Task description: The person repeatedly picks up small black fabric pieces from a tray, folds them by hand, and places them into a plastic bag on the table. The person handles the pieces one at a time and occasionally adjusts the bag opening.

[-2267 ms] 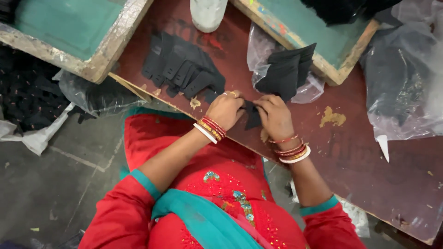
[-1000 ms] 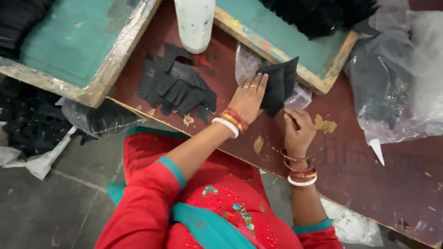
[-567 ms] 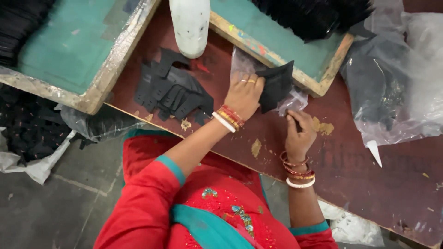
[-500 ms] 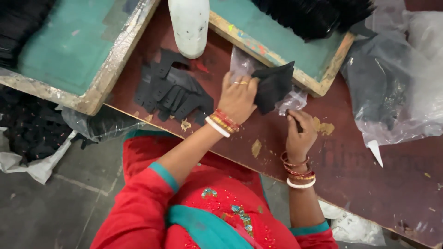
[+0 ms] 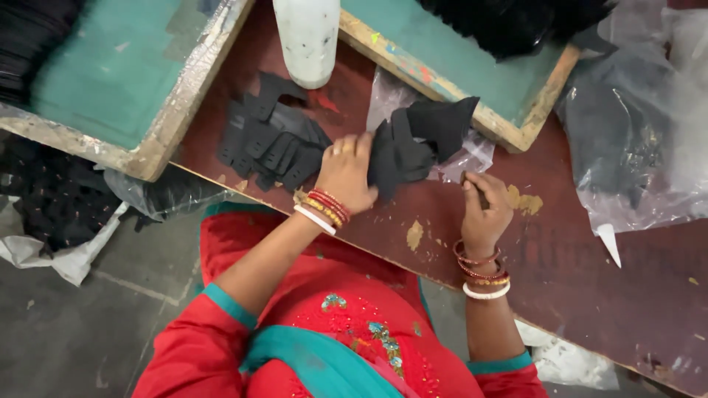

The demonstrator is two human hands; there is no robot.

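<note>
Black fabric pieces (image 5: pixel 420 144), bunched in a stack, sit on the dark red table (image 5: pixel 590 280) just this side of the green wooden tray (image 5: pixel 472 81), lying partly on a clear plastic bag (image 5: pixel 472 155); the left hand (image 5: pixel 346 173) presses against the near-left side of that stack, fingers (image 5: pixel 354 144) curled onto the cloth and gripping its edge; red, gold and white bangles ring that wrist. The right hand (image 5: pixel 483 214) rests on the table just right of the stack and apart from it, fingers closed in a loose pinch around something thin and dark; what it is cannot be told. Left of the stack, a second heap of flat black cut pieces (image 5: pixel 269 140) lies spread on the table, close to the left hand but not touched by it; beyond that heap stands a white plastic bottle (image 5: pixel 306 40), upright. Further left of the stack, another green tray (image 5: pixel 110 81) overhangs the table's edge; well right of the stack, crumpled clear plastic sheeting (image 5: pixel 634 133) covers dark material. Yellowish patches of worn paint mark the table near the right hand.
</note>
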